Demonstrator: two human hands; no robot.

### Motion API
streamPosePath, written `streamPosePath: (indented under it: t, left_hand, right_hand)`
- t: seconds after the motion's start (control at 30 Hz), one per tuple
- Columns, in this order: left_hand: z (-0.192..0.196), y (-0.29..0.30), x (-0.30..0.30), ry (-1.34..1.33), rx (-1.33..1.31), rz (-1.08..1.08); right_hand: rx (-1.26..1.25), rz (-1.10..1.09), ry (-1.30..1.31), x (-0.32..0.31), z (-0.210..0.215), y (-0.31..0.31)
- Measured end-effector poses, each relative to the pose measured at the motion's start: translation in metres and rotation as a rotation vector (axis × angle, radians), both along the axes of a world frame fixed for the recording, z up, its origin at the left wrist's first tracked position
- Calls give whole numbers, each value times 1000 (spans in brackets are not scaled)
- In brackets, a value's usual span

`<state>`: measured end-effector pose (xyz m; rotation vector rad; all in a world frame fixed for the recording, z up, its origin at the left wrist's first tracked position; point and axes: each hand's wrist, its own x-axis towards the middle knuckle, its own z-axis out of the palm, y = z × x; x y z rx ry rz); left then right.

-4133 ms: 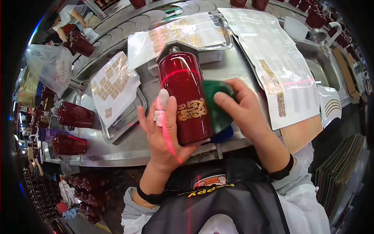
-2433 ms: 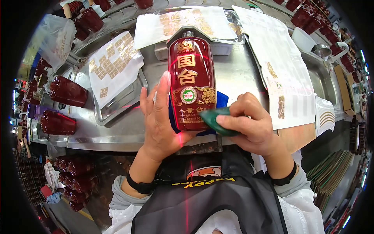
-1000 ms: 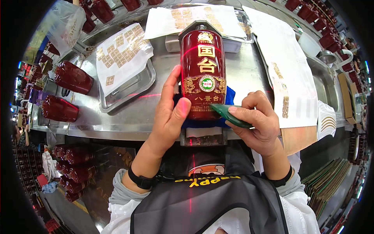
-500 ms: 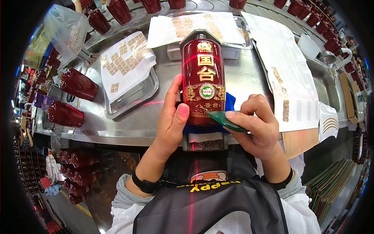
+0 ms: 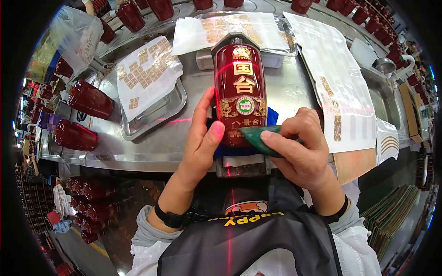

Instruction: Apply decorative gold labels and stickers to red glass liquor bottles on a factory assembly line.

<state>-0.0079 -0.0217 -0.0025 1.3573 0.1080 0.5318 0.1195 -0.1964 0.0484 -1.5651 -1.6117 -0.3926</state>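
Observation:
A dark red glass bottle [image 5: 225,71] with gold lettering lies on its back in a cradle, its neck end away from me. A round green-and-white emblem sits on its ornate gold band. My left hand [image 5: 201,138] holds the bottle's lower left side, fingers along the side and thumb near its front. In my right hand [image 5: 301,145] a flat green scraper [image 5: 254,137] is pinched between thumb and fingers. The scraper's tip touches the small gold print low on the bottle. A blue cloth [image 5: 272,117] shows under the bottle.
White sheets of gold stickers lie on a metal tray [image 5: 177,108] at left, behind the bottle, and on a long backing sheet [image 5: 354,124] at right. Two red bottles [image 5: 76,134] rest at the left. More bottles line the conveyor [image 5: 184,9] behind. A sink [image 5: 384,99] is at right.
The green scraper in my right hand has shifted slightly left across the bottle's lower print and tilted a little. My left hand stays on the bottle.

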Motion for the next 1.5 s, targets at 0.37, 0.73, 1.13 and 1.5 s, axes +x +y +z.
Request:
streamPosePath:
  t: [0.37, 0.73, 1.13, 1.5]
  left_hand:
    - [10, -36, -25, -56, 1559, 425]
    - [-11, -9, -25, -28, 1079, 538]
    - [0, -16, -20, -87, 961, 608]
    - [-8, -16, -29, -65, 1174, 541]
  right_hand:
    - [9, -37, 1201, -16, -21, 1]
    - [53, -144, 329, 1, -13, 0]
    - [-54, -58, 55, -5, 11, -4]
    - [23, -198, 299, -4, -6, -1]
